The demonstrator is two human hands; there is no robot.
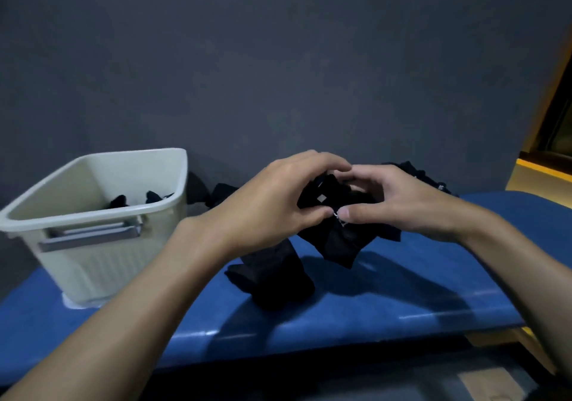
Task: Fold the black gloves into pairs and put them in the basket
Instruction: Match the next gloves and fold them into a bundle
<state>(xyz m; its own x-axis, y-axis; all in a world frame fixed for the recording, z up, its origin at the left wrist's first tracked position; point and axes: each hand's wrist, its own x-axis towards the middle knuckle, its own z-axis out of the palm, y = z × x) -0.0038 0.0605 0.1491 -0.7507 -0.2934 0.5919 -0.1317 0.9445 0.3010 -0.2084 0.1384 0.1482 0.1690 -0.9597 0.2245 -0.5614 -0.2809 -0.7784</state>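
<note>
Fingers (325, 160) of left hand (272, 205) curled over the top of a black wad (337, 236) of gloves, thumb pinching it from the near side; right-hand grip noted further on.

From far left: basket (93, 214) standing on the bench (402, 295), open top, handle on the near wall, stowed gloves (151, 197) showing dark low inside. Just right of the basket, by the wall (278, 60), a loose glove (221, 194), partly hidden behind the left wrist. Below the left hand, lying on the bench, a near glove (272, 280), too dark to make out its shape. At centre, between both hands and lifted clear of the bench: the wad, bunched tight, small pale tag (322, 198) showing, lower flap hanging down. One glove or two in it, cannot tell. Then right hand (399, 202), mirror of the left: fingers (368, 177) bent over the top of the wad, thumb tip touching the left thumb at the near edge, pinching cloth. Behind the right hand, toward the bench's far edge, a pile (418, 173) of more gloves.

Looks like mid-fold, tucking a pair shut. Deciding relation for the drop: basket off to the left of the wad, beyond the left wrist, well apart from the fingers. Left hand nearer, then, so probably a one-handed sideways carry. Long axis of the wad roughly upper left to lower right, flap end lowest; likely worth tucking that in before letting go with the right.
</note>
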